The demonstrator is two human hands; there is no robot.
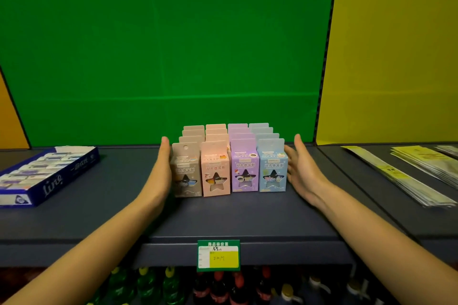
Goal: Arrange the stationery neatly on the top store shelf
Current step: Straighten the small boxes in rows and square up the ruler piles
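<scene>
Small sharpener boxes stand in neat rows on the dark top shelf (235, 215): a grey column (186, 173), a pink one (215, 171), a purple one (244, 167) and a blue one (272, 168), each several boxes deep. My left hand (162, 168) lies flat against the left side of the grey column, fingers straight. My right hand (301, 168) is open, palm turned toward the blue column, close to it or just touching. Neither hand holds anything.
A blue tray of erasers (47, 176) sits on the shelf at the left. Stacks of plastic-wrapped yellow sheets (416, 173) lie at the right. A green price tag (218, 255) hangs on the shelf's front edge. Drink bottles (223, 287) fill the shelf below.
</scene>
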